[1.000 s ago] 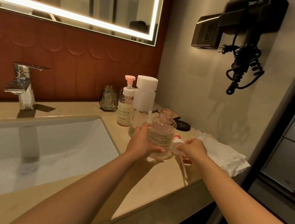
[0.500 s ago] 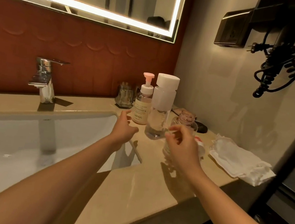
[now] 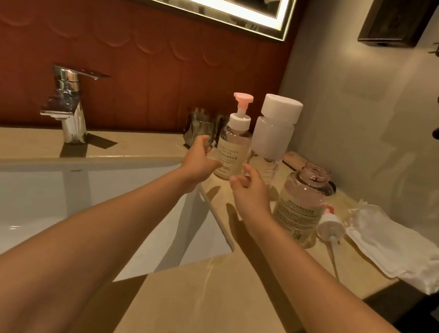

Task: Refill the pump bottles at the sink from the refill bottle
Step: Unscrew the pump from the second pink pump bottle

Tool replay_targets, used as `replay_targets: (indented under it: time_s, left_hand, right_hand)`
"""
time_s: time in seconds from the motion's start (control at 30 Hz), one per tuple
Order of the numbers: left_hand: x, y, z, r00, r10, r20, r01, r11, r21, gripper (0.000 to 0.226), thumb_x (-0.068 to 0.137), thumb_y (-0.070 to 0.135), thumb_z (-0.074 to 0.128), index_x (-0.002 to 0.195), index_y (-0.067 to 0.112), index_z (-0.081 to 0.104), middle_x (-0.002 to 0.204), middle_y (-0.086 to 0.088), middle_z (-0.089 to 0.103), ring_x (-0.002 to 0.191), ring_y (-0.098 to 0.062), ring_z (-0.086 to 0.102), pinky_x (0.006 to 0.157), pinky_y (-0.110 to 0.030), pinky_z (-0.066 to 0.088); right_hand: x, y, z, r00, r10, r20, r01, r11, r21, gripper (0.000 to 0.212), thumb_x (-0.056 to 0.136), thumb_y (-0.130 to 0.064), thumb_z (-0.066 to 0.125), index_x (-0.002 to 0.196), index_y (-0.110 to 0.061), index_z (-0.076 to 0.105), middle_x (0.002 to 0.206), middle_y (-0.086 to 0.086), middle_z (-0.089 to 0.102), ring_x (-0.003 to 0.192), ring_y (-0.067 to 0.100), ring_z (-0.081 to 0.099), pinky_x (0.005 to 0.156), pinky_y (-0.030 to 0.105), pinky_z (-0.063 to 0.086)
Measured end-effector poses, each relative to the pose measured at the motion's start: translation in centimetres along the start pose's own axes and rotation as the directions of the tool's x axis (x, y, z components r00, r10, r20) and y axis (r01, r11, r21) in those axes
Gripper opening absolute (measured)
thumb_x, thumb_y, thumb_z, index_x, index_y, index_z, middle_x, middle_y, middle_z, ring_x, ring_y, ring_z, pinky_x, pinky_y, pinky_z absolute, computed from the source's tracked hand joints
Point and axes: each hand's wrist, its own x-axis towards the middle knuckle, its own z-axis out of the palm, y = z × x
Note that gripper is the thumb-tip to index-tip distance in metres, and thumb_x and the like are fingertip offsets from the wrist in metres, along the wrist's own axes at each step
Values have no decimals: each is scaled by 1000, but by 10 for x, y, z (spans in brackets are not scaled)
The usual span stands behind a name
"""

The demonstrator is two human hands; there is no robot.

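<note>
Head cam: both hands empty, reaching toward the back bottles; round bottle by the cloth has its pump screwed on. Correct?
No. The head view shows the round bottle open-necked; its pump head lies on the countertop between it and the white cloth. The rest holds: left hand and right hand hold nothing, reaching toward the pink-pump bottle and white-capped bottle.
</note>
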Motion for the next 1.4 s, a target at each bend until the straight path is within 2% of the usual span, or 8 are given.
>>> replay_targets:
  time_s: [0.1,0.27,0.5,0.7,0.87,1.03,1.2,1.4]
  left_hand:
    - [12,1,7,999,2,41,-2,1000,6,81,82,-3,63,145,19,17,145,-9,34,132,-25,37,100,-37,40]
    - [28,-4,19,996,19,87,-17,1000,-24,92,78,-3,68,147,19,12,143,-9,37,132,-25,38,105,-44,36]
    - [48,0,30,994,88,66,-85,995,-42,96,76,9,74,146,20,11,140,-7,42,128,-24,40,104,-44,34]
    - [37,-4,35,990,129,61,-128,992,-20,73,74,11,76,130,18,30,123,-1,47,112,-17,46,91,-35,40]
    - [8,0,12,985,144,92,-146,989,17,69,71,12,78,125,18,34,112,4,46,104,-14,47,82,-30,40]
    - [-42,3,-2,981,135,140,-133,991,-24,71,70,10,78,123,23,33,115,4,46,109,-16,48,87,-33,43]
    - [-88,5,-2,959,161,231,-151,987,-62,71,70,9,77,121,27,32,110,8,50,100,-8,51,76,-23,43]
    - [-135,10,6,929,186,321,-176,983,-60,73,71,11,77,125,28,32,117,7,50,107,-12,50,76,-23,43]
  right_hand:
    - [11,1,0,996,23,-87,-21,1000,17,44,98,-18,45,140,-23,36,131,2,52,101,12,49,71,20,41]
    - [23,9,-6,975,50,-215,-56,998,-18,41,97,-18,46,137,-20,38,130,4,51,113,20,51,89,32,45]
    - [28,14,0,978,36,-207,-50,997,-63,44,96,-20,44,138,-21,31,133,8,49,113,30,55,91,44,50]
    - [15,10,-5,988,18,-153,-28,998,-64,44,99,-16,39,142,-19,28,138,7,44,118,20,48,84,27,42]
    - [-12,-2,-13,997,-37,-71,30,995,-99,40,101,-16,34,140,-21,29,129,3,46,80,4,44,60,16,37]
    - [-44,-30,-25,991,-76,-113,67,994,-82,38,101,-18,34,139,-23,32,140,3,42,108,13,46,77,23,40]
    - [-67,-52,-38,978,-149,-144,139,987,-78,41,98,-27,46,136,-19,36,116,0,52,95,11,50,65,18,42]
    - [-96,-71,-55,960,-229,-161,193,958,-214,54,84,-43,64,128,-20,44,129,3,51,113,19,51,94,40,48]
